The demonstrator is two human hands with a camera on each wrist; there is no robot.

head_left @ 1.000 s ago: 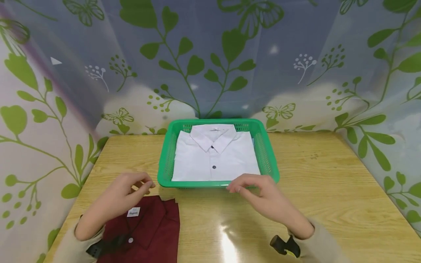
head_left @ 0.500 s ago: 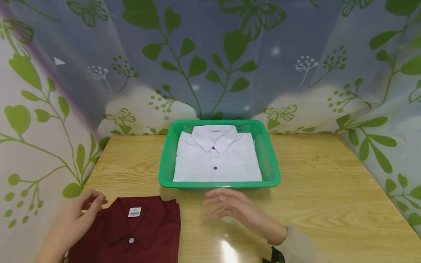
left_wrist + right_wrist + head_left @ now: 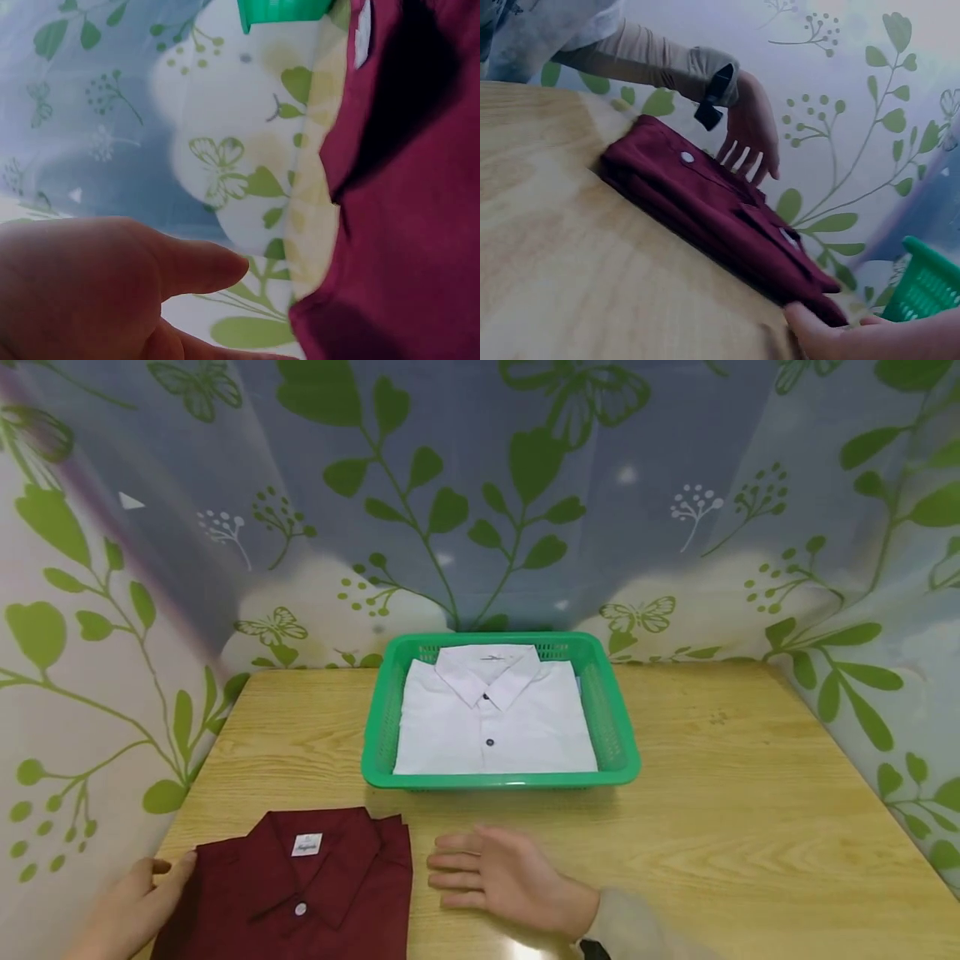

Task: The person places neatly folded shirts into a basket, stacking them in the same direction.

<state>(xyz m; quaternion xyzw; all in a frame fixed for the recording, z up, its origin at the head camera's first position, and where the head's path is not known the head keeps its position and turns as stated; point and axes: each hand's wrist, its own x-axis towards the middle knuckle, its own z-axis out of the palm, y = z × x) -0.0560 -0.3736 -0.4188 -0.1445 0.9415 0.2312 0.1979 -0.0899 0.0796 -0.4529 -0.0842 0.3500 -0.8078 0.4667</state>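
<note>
your left hand (image 3: 141,897), thumb and fingers apart, and right hand (image 3: 510,881), fingers straight, flank the maroon shirt (image 3: 356,893) at opposite edges.

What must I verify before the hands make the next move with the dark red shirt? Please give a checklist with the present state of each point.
1. Dark red shirt folded, collar towards the basket side: ok.
2. Left hand at the shirt's left edge: ok; firm contact there: cannot tell.
3. Right hand gripping the shirt: not ok, its fingers are straight and hold nothing.
4. Green basket standing upright beyond the shirt: ok.
5. White shirt lying flat inside the basket: ok.
6. Underside of the dark red shirt neat: cannot tell, hidden.
</note>
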